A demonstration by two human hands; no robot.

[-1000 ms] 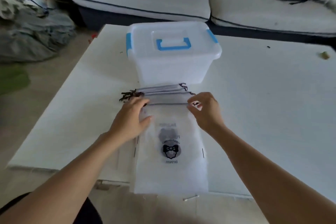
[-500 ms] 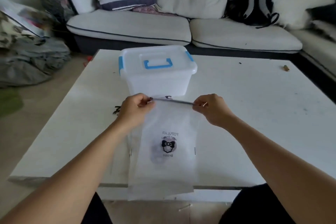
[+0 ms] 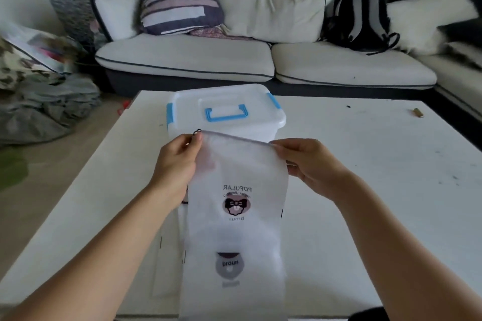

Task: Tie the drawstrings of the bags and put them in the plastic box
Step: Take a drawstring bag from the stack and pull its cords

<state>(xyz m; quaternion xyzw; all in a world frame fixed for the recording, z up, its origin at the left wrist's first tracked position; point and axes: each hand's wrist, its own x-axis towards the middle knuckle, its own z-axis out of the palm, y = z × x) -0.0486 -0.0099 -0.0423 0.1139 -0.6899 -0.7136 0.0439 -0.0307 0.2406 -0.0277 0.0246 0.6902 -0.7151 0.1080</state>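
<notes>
A translucent white drawstring bag (image 3: 236, 180) with a printed bow logo hangs upright above the table. My left hand (image 3: 177, 164) pinches its top left corner, where a dark drawstring loop sticks out. My right hand (image 3: 310, 164) pinches the top right corner. Beneath it, more bags (image 3: 229, 276) of the same kind lie flat on the table, seen through the lifted one. The plastic box (image 3: 224, 114), with a closed lid, blue handle and blue latches, stands just behind the bag.
The white table (image 3: 365, 190) runs wide to the right and left of the box. A small brown object (image 3: 418, 113) lies at its far right. A sofa with cushions and a black backpack (image 3: 357, 21) stands behind. Heaped cloth (image 3: 39, 101) lies on the floor at left.
Both hands have lifted the top bag off the stack by its upper corners and raised it in front of the box. The view has tilted up toward the sofa.
</notes>
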